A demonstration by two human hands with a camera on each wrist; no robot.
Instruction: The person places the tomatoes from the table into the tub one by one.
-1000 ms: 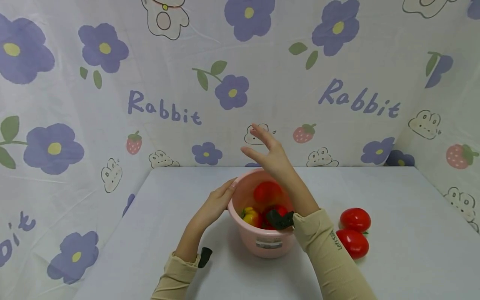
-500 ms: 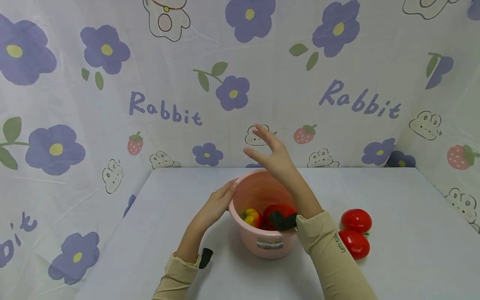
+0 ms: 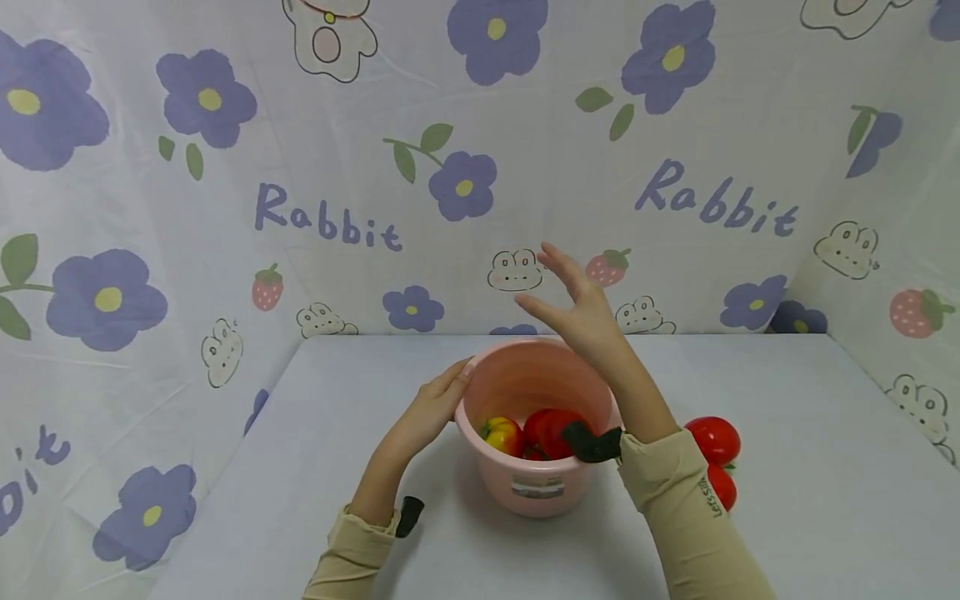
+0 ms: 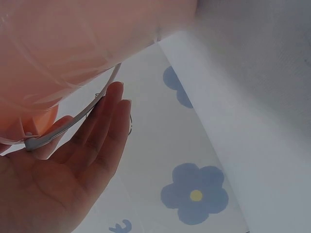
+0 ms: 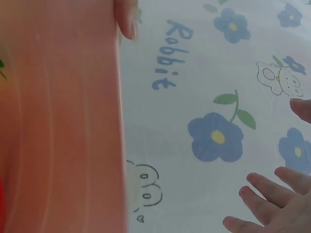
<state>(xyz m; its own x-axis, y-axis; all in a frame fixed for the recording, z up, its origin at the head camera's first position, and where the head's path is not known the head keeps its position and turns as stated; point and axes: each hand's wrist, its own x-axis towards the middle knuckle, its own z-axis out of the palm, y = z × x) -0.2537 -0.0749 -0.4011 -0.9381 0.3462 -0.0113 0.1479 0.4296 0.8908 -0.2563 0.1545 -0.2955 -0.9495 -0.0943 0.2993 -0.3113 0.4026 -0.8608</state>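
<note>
A pink plastic bucket [image 3: 497, 468] stands on the table, tilted mouth toward the head camera. My left hand [image 3: 429, 410] grips its left rim, thumb over the edge and fingers along the outside by the grey handle [image 4: 73, 122]. Inside lie red tomatoes [image 3: 542, 427] and a yellow-and-red fruit [image 3: 501, 435] lobed like a bell pepper; the black strap piece on my right wrist covers part of them. Over the bucket's back right side, my right hand [image 3: 588, 321] is raised with fingers spread and nothing in it.
To the right of the bucket lie two more red tomatoes [image 3: 714, 440], partly behind my right sleeve [image 3: 678, 492]. The white table [image 3: 810, 467] ends at a cloth backdrop [image 3: 525, 125] printed with flowers and rabbits.
A red tomato that was blurred in the air inside the bucket has dropped to the bottom. My right hand then moves to the right; my left hand stays on the rim.
</note>
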